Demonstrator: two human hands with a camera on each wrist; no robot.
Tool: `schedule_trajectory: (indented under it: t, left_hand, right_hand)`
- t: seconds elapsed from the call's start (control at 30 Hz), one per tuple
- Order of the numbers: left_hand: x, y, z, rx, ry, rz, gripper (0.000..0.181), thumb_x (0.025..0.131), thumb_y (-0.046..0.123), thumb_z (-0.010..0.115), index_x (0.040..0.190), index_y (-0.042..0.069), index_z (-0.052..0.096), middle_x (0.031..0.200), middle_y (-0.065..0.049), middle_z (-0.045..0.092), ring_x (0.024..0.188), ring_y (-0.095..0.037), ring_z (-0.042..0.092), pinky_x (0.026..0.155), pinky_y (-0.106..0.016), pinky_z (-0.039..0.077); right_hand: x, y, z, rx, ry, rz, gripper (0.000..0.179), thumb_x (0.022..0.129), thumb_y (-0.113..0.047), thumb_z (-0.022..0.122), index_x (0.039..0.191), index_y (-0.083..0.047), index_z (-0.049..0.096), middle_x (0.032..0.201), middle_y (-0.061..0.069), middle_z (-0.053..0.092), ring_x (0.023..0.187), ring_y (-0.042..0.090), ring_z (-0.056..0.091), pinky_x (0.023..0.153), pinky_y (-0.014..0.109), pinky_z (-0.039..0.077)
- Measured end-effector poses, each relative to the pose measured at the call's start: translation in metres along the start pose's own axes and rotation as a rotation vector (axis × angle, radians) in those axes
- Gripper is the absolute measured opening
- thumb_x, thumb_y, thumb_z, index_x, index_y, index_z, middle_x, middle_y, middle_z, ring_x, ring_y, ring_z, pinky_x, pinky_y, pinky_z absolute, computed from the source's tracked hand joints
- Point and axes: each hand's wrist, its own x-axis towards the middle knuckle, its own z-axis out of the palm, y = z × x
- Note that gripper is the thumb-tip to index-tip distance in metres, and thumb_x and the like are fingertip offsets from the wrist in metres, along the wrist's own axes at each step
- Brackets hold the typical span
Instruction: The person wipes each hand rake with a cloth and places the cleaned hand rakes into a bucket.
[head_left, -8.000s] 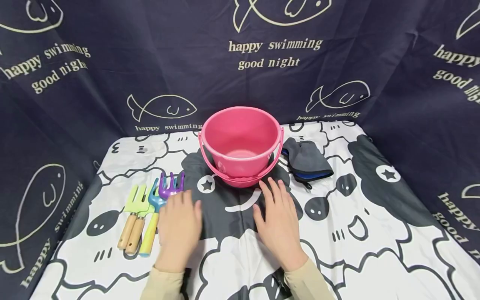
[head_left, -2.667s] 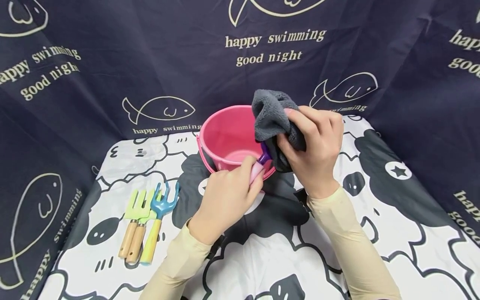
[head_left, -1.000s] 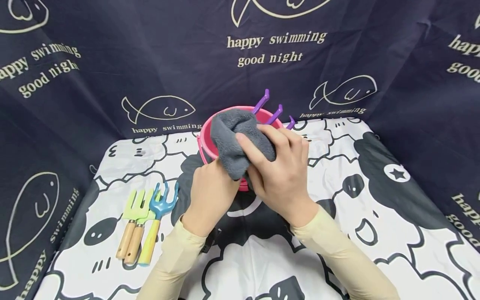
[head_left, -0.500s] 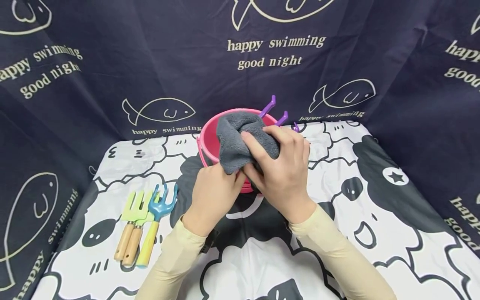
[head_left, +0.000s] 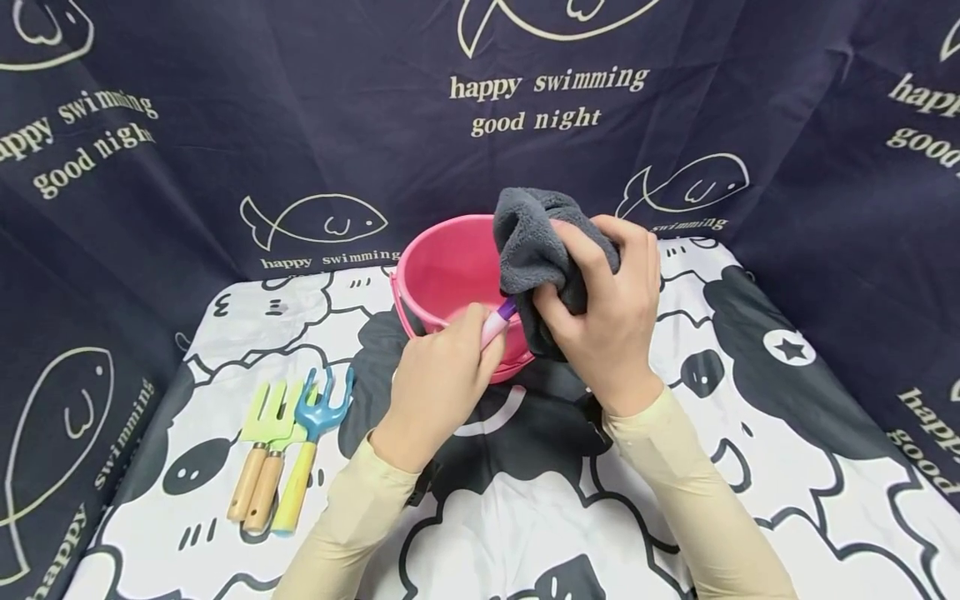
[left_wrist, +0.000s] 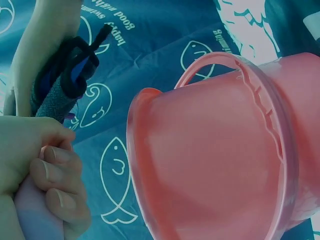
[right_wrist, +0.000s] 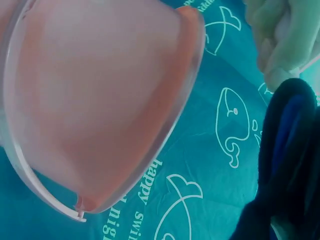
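Observation:
My left hand (head_left: pixel 438 379) grips the pink handle (head_left: pixel 495 323) of a small purple garden hand rake in front of the bucket. In the left wrist view its fingers curl round that handle (left_wrist: pixel 37 215). My right hand (head_left: pixel 611 308) holds a bunched dark grey cloth (head_left: pixel 532 242) around the rake's head, so the tines are hidden. A blue inner side of the cloth (right_wrist: pixel 285 165) shows in the right wrist view. Both hands are raised before the pink bucket (head_left: pixel 450 258), and the cloth overlaps its right side in the head view.
To the left lie two light green hand forks (head_left: pixel 266 425) with wooden handles. Beside them is a blue hand rake (head_left: pixel 322 412) with a yellow handle. A sheep-print cloth (head_left: pixel 510 517) covers the table, and a dark fish-print curtain (head_left: pixel 547 167) stands behind.
My right hand has moved right with the cloth, from the rake's neck out over its tines, which showed half a second ago. Earlier, the rake and cloth lay on the table.

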Motion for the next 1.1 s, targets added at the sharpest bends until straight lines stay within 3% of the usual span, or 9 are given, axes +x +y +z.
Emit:
schedule_trajectory:
  t: [0.37,0.77,1.03,1.1]
  left_hand:
    - [-0.001,-0.002,-0.003,0.000,-0.012,0.006,0.014,0.094,0.019,0.066,0.098,0.008,0.058,0.062,-0.001,0.050,0.043,-0.013,0.044,0.045,-0.027,0.040]
    - [-0.001,-0.005,-0.003,0.015,0.035,0.071,0.013,0.092,0.018,0.065,0.100,0.009,0.061,0.064,0.000,0.054,0.042,-0.014,0.045,0.043,-0.029,0.041]
    - [0.000,-0.009,-0.006,0.017,0.034,0.089,0.014,0.093,0.018,0.063,0.105,0.010,0.063,0.069,0.002,0.060,0.043,-0.013,0.047,0.044,-0.029,0.042]
    - [0.000,-0.010,-0.007,0.025,0.027,0.091,0.013,0.093,0.019,0.063,0.104,0.010,0.063,0.069,0.002,0.058,0.044,-0.012,0.047,0.044,-0.029,0.042]
  right_hand:
    - [0.003,-0.002,-0.007,0.083,0.000,0.118,0.036,0.081,-0.020,0.070,0.116,-0.015,0.071,0.115,0.027,0.060,0.109,0.038,0.058,0.097,0.045,0.045]
    - [0.013,0.002,-0.018,0.201,-0.031,0.227,0.037,0.083,-0.025,0.066,0.112,-0.004,0.071,0.109,0.022,0.064,0.109,0.028,0.059,0.101,0.032,0.042]
    - [0.017,0.006,-0.023,0.235,-0.066,0.266,0.039,0.084,-0.032,0.067,0.108,-0.002,0.071,0.106,-0.012,0.061,0.106,0.016,0.056,0.100,0.027,0.039]
    - [0.018,0.007,-0.024,0.259,-0.077,0.286,0.038,0.084,-0.030,0.066,0.108,0.000,0.070,0.105,-0.014,0.060,0.105,0.013,0.056,0.099,0.026,0.039]
